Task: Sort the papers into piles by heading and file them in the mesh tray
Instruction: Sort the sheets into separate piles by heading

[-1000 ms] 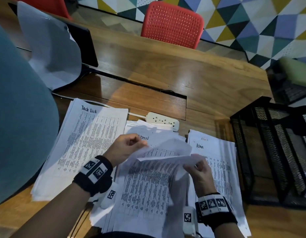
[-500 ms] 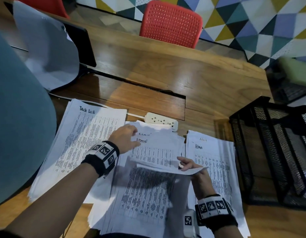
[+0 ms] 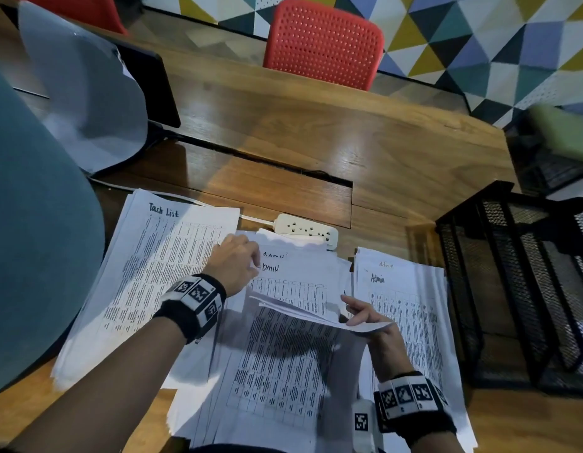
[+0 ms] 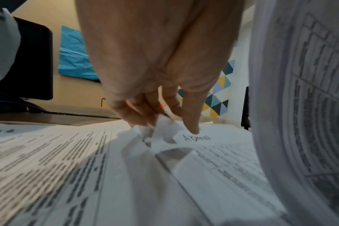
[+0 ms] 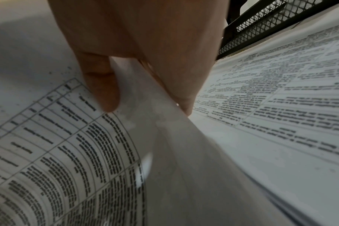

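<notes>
Three groups of printed papers lie on the wooden table: a pile headed "Task List" at the left, a middle stack whose upper sheets read "Admin", and an "Admin" pile at the right, just beside the black mesh tray. The left hand rests at the top left corner of the middle stack; in the left wrist view its fingers are curled and pinch a crumpled corner of the sheet headed "Admin". The right hand grips a few lifted sheets by their right edge, thumb on top and the other fingers beneath. A white power strip lies behind the middle stack, and a red chair stands beyond the table.
</notes>
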{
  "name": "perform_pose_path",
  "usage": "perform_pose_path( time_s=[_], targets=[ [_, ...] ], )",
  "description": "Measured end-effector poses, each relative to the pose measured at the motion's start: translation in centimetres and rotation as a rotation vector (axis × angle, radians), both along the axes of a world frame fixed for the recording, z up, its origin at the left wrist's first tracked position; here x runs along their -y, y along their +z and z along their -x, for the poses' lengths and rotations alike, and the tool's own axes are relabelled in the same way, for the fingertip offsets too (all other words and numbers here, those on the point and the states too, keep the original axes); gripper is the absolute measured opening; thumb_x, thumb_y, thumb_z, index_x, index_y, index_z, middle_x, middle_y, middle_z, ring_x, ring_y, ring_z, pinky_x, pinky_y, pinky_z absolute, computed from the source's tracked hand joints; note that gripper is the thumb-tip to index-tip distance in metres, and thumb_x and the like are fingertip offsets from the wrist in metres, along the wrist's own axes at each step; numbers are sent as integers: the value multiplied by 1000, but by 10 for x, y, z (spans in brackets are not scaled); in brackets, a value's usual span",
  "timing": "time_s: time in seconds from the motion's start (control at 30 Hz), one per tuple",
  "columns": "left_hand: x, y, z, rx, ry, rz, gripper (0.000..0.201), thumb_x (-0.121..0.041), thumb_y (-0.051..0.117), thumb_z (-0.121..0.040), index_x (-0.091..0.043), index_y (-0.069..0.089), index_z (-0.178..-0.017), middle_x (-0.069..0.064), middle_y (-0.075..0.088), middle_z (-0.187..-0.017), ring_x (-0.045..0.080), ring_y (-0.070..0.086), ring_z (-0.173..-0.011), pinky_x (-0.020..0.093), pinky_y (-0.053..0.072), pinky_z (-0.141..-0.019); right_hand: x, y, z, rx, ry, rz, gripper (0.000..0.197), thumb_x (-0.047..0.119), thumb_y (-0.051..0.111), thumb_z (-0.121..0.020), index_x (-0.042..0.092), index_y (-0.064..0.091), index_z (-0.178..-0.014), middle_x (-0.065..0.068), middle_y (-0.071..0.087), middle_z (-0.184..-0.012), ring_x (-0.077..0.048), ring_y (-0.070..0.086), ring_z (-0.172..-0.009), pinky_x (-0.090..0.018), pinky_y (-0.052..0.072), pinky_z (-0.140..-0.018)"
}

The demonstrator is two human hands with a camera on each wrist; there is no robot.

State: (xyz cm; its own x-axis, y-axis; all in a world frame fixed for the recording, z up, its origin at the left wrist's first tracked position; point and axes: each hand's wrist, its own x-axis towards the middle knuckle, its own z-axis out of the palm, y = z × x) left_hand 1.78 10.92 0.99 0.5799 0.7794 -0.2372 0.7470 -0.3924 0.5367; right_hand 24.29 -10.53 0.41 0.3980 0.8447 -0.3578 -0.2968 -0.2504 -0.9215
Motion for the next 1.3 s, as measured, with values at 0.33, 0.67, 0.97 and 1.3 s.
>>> perform_pose_path(
  time_s=[0.33, 0.67, 0.97, 1.3],
  targets=[
    [14, 17, 15, 349, 138, 420, 28, -20, 69, -89, -17, 60, -116, 2, 58, -105, 16, 57, -97, 32, 52, -88, -6, -3, -1, -5, -26, 38, 26, -16, 63, -71, 6, 74, -77, -2, 75, -95, -24, 59, -121, -40, 36, -108],
    [26, 26, 18, 525, -48, 1046, 61, -53, 64, -86, 6, 67, -99, 22, 71, -98, 29, 68, -87, 28, 56, -82, 1, -16, -10, 62, -62, 77, 64, 14, 85, -62, 0, 55, -116, -17, 70, -108, -32, 67, -100, -48, 53, -88],
    [-7, 5, 0, 50, 226, 40, 36, -34, 58, -96, -16, 55, -127, 5, 57, -130, 20, 53, -116, 40, 42, -105, 3, -8, -9, 94, -1, 36, 38, 38, 88, -48, 7, 73, -65, -5, 71, -74, -17, 69, -73, -33, 53, -70],
    [16, 17, 12, 450, -13, -231, 11, -17, 72, -83, -11, 67, -75, 1, 71, -113, 12, 65, -103, 41, 53, -96, 0, -6, -10, 39, -37, 60, 29, 18, 79, -49, 8, 66, -72, -10, 65, -122, -5, 59, -116, -23, 44, -92]
  ],
)
